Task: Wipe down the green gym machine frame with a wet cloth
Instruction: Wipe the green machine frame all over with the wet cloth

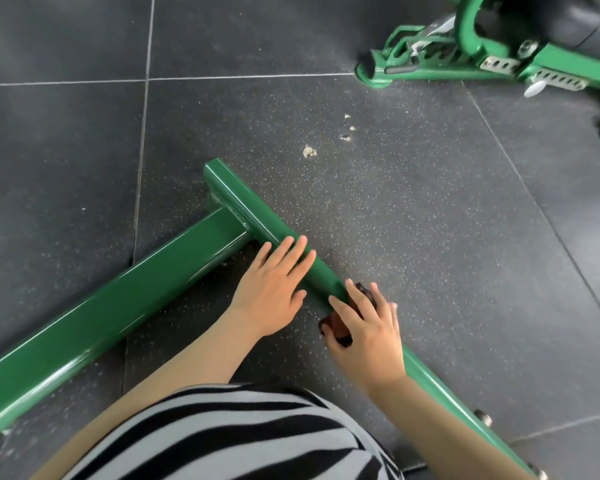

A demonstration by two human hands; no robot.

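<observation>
A green metal frame (174, 265) lies low on the floor, a long beam joined as a T to a cross bar (246, 206). My left hand (274, 282) rests flat on the cross bar with straight fingers. Just to its right, my right hand (364, 323) presses a dark reddish-brown cloth (338, 327) against the same bar. The cloth is mostly hidden under that hand, and only its edges show.
Dark speckled rubber floor tiles (413, 220) surround the frame. Small bits of debris (309, 151) lie on the floor beyond the bar. Another green machine part (465, 60) with a black pad stands at the top right. Bolts (484, 418) show near the bar's lower end.
</observation>
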